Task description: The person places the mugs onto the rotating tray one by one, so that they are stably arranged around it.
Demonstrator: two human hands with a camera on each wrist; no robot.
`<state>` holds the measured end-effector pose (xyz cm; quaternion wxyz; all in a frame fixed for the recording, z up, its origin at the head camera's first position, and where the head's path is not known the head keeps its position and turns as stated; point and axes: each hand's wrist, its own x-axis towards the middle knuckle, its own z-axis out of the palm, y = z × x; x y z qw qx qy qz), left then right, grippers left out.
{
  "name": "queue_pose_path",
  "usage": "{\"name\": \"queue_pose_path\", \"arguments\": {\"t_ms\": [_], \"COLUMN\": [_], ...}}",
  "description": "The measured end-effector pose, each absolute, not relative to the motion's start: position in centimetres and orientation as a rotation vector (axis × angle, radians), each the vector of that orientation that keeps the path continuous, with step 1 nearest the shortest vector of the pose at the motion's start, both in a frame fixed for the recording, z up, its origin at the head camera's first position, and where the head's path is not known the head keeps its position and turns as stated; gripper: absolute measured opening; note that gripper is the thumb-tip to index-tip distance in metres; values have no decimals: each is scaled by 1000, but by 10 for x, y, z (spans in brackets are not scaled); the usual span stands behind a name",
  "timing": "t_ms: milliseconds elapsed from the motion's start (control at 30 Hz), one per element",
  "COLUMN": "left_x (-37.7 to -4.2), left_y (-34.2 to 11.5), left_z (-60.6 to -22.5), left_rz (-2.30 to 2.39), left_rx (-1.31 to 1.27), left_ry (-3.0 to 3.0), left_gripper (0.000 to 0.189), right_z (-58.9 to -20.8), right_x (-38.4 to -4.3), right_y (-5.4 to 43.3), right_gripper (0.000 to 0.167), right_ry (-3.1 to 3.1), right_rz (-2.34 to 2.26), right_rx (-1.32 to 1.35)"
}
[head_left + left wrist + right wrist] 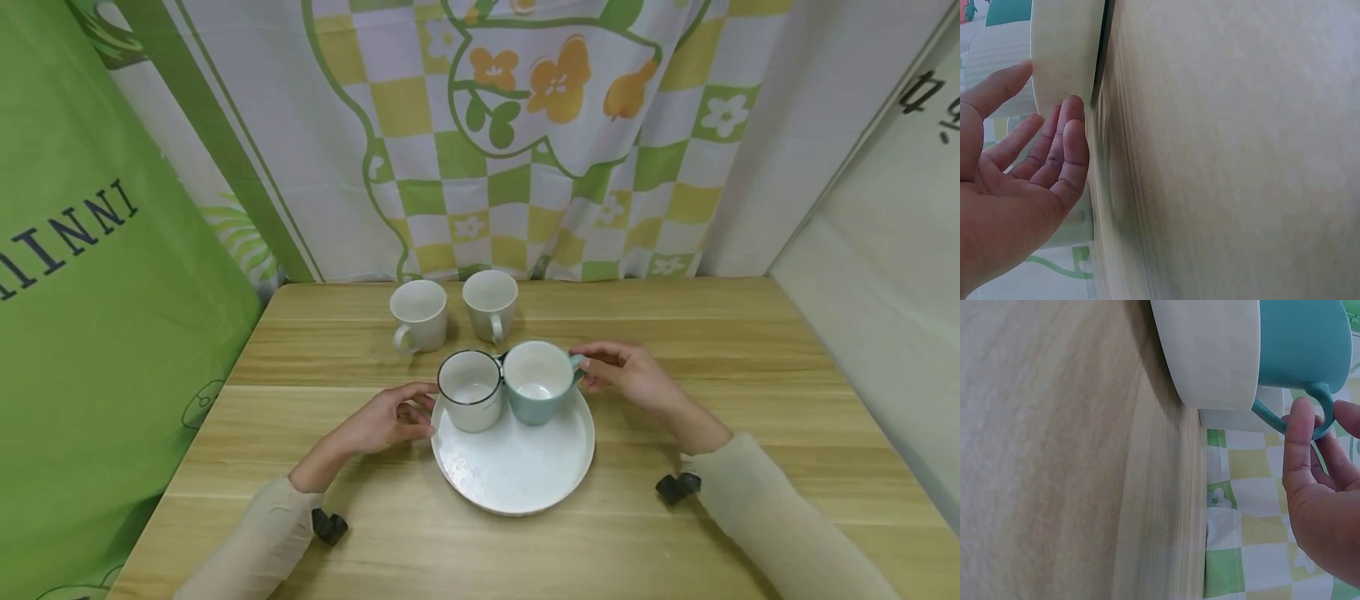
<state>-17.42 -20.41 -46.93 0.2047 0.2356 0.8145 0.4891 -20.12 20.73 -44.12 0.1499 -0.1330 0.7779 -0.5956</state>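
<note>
Our right grip pinches the handle of the teal cup. That cup is just left of this grip, seemingly resting on the round tray. Our left grip is loosely spread and holds nothing, its thumb at the edge of the tray to its right. The black-rimmed mug stands on the tray between our grips, nearer the left. Beyond both grips, a white cup and a second white cup stand on the desk. We take this for positioning the teal cup; whether arriving or leaving, we cannot tell. The next move likely calls for a level cup and a steadied tray.
</note>
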Motion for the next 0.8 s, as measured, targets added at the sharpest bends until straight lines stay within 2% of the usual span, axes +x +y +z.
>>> {"name": "queue_pose_path", "arguments": {"t_ms": [500, 800], "left_x": [-176, -177], "left_y": [-206, -206], "left_z": [-472, -471], "left_rz": [1306, 1312], "left_rx": [718, 713], "left_ry": [2344, 2391], "left_gripper": [60, 52], "right_z": [-441, -444], "right_x": [-197, -194], "right_y": [207, 212], "right_gripper": [41, 43], "right_ry": [2229, 2236], "right_rz": [-1726, -1714], "right_rx": [-330, -320]}}
